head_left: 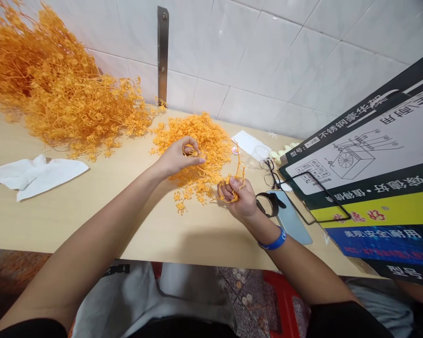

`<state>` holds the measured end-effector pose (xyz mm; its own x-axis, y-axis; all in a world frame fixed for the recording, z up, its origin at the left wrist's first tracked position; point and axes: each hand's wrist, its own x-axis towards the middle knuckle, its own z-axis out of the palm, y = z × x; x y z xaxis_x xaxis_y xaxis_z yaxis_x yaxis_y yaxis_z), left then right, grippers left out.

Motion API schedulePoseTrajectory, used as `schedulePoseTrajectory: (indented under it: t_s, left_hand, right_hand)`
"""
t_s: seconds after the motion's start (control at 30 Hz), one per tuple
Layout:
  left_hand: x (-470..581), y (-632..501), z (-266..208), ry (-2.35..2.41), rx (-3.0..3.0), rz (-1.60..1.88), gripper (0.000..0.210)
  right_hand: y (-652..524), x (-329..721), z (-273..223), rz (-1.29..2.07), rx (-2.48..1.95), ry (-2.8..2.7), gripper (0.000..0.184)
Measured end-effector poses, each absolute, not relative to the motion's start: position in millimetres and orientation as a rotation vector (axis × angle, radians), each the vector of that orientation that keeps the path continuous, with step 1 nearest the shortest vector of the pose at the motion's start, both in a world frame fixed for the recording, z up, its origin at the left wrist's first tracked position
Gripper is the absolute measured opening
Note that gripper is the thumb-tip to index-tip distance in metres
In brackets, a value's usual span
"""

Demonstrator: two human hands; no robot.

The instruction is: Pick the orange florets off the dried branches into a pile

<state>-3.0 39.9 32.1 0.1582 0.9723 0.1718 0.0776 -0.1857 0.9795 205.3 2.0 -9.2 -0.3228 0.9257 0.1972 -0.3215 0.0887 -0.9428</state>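
My left hand (179,157) is closed in a pinch, with small orange plastic flower pieces (195,153) at the thumb and fingertips. Below and to the right, my right hand (242,197) is wrapped round an orange plastic flower sprig (238,162), whose thin stem sticks up past the fist. Both hands are at the near side of a heap of loose orange flower pieces (211,136) on the table. A few pieces (181,206) lie scattered at its front edge. To the left rises a large pile of branching orange sprigs (66,89).
Crumpled white cloth or paper (38,171) lies at the left of the table (91,225). Right of my right hand are a light blue phone (294,220), a black strap (268,205) and glasses (270,173). A large printed box (366,173) stands on the right; a tiled wall (239,65) closes the back.
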Motion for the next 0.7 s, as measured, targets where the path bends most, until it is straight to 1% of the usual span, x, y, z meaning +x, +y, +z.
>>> schedulePoseTrajectory:
  t_s: [0.17, 0.27, 0.47, 0.7]
  left_hand:
    - [-5.2, 47.4, 25.3, 0.979, 1.101, 1.289, 0.040]
    - [-7.5, 50.0, 24.3, 0.929, 0.949, 1.332, 0.037]
    - [-5.1, 50.5, 27.5, 0.945, 0.867, 1.460, 0.020]
    - [4.5, 50.2, 23.3, 0.998, 0.838, 1.654, 0.017]
  right_hand:
    - [-1.1, 205.8, -12.5, 1.443, -0.765, -1.443, 0.057]
    - [-3.9, 206.6, -12.5, 1.426, -0.830, -1.568, 0.058]
    - [-4.4, 205.9, 0.7, 1.266, -0.829, -1.803, 0.059]
    - [-0.3, 204.5, 5.8, 1.207, -0.724, -1.902, 0.060]
